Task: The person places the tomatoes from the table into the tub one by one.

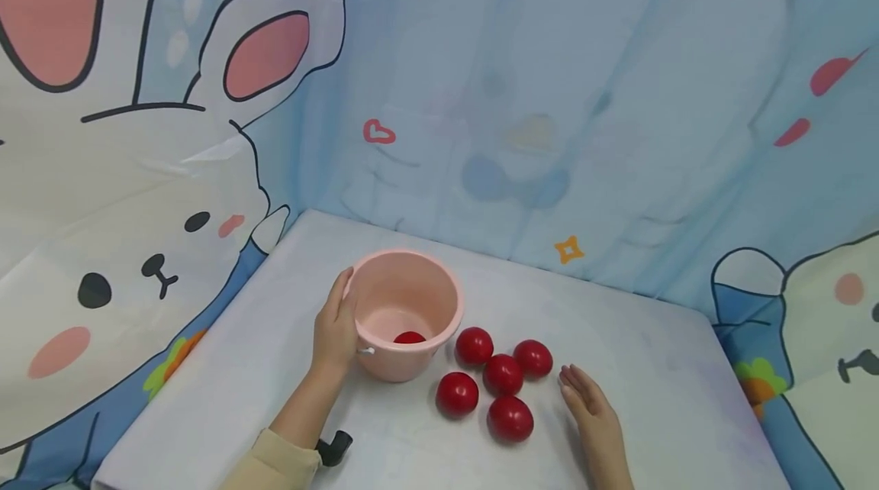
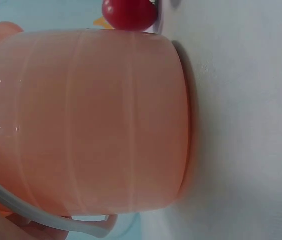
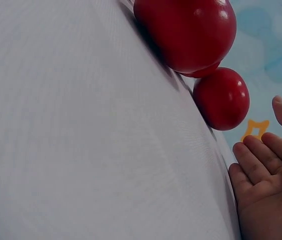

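A pink bucket (image 1: 394,364) with a pale handle (image 2: 46,220) stands upright on the white table, one red tomato (image 1: 410,337) visible inside. My left hand (image 1: 335,330) holds the bucket by its left side near the rim; in the left wrist view its fingers (image 2: 36,229) are partly hidden behind the handle. To the bucket's right, several round, glossy red tomatoes (image 1: 503,375) lie in a loose cluster. My right hand (image 1: 596,417) is just right of them, fingers extended and palm facing the cluster. In the right wrist view a gap separates it from the nearest tomato (image 3: 222,99).
The white table (image 1: 659,383) has its back edge against a blue cartoon curtain (image 1: 549,93). A printed rabbit (image 1: 130,207) covers the curtain at left. A black curved piece (image 1: 335,449) shows beside my left wrist.
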Motion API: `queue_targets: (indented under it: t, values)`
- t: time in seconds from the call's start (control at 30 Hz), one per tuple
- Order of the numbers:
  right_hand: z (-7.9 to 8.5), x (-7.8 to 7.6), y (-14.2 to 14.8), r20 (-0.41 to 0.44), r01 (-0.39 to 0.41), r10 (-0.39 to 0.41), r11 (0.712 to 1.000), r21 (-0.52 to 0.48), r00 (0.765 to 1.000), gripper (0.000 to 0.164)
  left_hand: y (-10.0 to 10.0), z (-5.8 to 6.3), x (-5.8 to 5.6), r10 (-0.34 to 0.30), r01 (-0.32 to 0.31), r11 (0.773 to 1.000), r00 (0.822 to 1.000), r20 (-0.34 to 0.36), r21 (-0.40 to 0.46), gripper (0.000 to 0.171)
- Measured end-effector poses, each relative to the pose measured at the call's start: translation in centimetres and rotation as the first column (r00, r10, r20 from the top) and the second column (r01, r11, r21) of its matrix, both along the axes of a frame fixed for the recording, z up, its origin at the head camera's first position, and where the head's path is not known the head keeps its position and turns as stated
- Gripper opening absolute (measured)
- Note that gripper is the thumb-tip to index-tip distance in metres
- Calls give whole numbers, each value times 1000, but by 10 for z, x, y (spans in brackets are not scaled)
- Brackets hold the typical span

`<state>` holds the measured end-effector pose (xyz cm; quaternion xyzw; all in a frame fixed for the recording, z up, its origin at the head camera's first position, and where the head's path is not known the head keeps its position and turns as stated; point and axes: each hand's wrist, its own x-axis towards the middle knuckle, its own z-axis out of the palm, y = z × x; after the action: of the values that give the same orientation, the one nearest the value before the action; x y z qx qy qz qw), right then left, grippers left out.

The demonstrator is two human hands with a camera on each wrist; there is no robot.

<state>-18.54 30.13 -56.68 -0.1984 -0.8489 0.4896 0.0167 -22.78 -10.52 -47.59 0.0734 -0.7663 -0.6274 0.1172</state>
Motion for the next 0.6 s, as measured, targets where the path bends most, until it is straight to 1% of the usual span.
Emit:
queue_targets:
  t: [0.2,0.4,0.5,0.6]
  values:
    - [-1,-1,1,4,0,0,1000,-9,1000,69,-1,0,10,1,-1,1000,1000,10,12,37]
    - [-3,-4,3,36,-9,9,1000,4,999,69,0,-3,13,-7,7,1000,1000,0,6,37]
    - [1,-9,1,8,-39,39,999,-2,999,72,0,-4,14,-3,3,1000,1000,-6,7,37]
    - [5,-16,-2,-40,-62,63,998,19,997,78,0,-6,13,1,-1,1000,1000,-25,1,38]
